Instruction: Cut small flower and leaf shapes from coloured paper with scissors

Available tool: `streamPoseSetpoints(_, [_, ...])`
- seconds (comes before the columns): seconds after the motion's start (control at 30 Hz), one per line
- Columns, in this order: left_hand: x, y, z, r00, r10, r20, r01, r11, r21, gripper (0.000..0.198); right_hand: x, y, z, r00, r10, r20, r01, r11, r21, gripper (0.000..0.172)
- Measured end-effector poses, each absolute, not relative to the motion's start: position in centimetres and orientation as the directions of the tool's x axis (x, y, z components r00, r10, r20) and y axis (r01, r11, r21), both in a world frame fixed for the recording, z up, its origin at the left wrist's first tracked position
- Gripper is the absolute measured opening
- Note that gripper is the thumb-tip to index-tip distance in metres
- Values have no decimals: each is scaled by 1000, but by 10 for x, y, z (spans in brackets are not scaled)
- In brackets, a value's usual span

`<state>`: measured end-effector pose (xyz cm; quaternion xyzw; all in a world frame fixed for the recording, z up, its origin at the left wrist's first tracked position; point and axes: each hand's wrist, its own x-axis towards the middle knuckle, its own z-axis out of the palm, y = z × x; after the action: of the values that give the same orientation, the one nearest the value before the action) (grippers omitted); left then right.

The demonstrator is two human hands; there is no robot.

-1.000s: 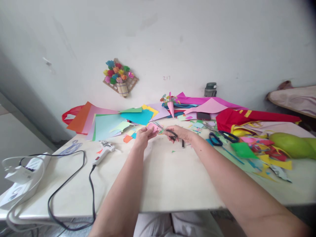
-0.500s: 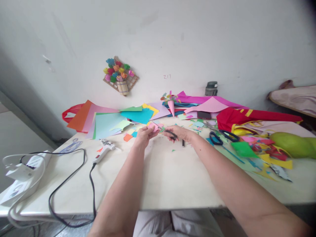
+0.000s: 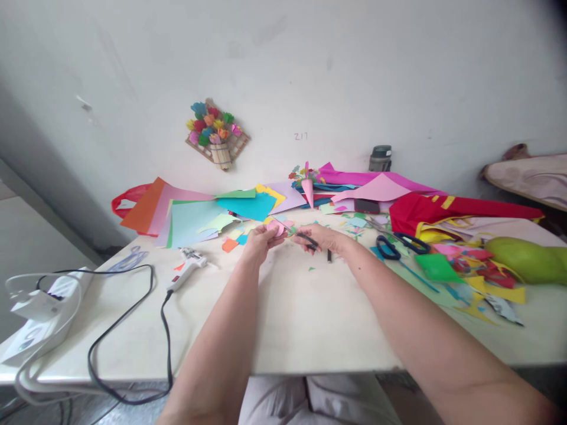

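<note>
Near the middle of the table my left hand point(image 3: 260, 241) pinches a small piece of pink paper point(image 3: 276, 227). My right hand point(image 3: 322, 237) is closed around the dark handles of a pair of scissors point(image 3: 305, 239), whose blades point left to the pink paper. Whether the blades are cutting into the paper is too small to tell. Small coloured paper scraps point(image 3: 354, 222) lie beyond my right hand. A green scrap point(image 3: 311, 269) rests on the table just below it. Behind my hands stands a pink paper cone point(image 3: 307, 192) with tiny paper flowers.
At left lie a glue gun point(image 3: 188, 273), its black cable and a white power strip point(image 3: 48, 319). Coloured paper sheets point(image 3: 195, 221) line the back. On the right are larger scissors point(image 3: 390, 247), a red cloth point(image 3: 425, 212) and a green rounded object point(image 3: 518, 260).
Both hands stay almost in place with the paper and scissors. The pink paper seems turned slightly in my left hand. The camera view has shifted very slightly.
</note>
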<state>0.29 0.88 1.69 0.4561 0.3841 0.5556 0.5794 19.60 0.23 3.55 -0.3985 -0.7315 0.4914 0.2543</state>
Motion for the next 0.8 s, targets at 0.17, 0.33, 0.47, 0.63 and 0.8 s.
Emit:
streamPoseSetpoints(0.17, [2,13,14,85,995,49,-323,-19,946,17,195,-2,38,-536,844,-8,334,203,-920,28])
streamPoseSetpoints(0.33, [3,13,13,76,996,55,-343,-25,939,15,194,-1,37,-534,845,-16,351,204,-914,30])
streamPoseSetpoints(0.47, [3,13,14,69,996,58,-350,-31,936,17,194,2,34,-524,851,-17,360,204,-910,30])
streamPoseSetpoints(0.63, [3,12,15,62,997,54,-350,-29,936,13,195,5,31,-539,843,-6,344,213,-915,31])
streamPoseSetpoints(0.8, [4,11,16,60,997,43,-345,-20,938,12,196,8,27,-544,839,11,339,232,-912,31])
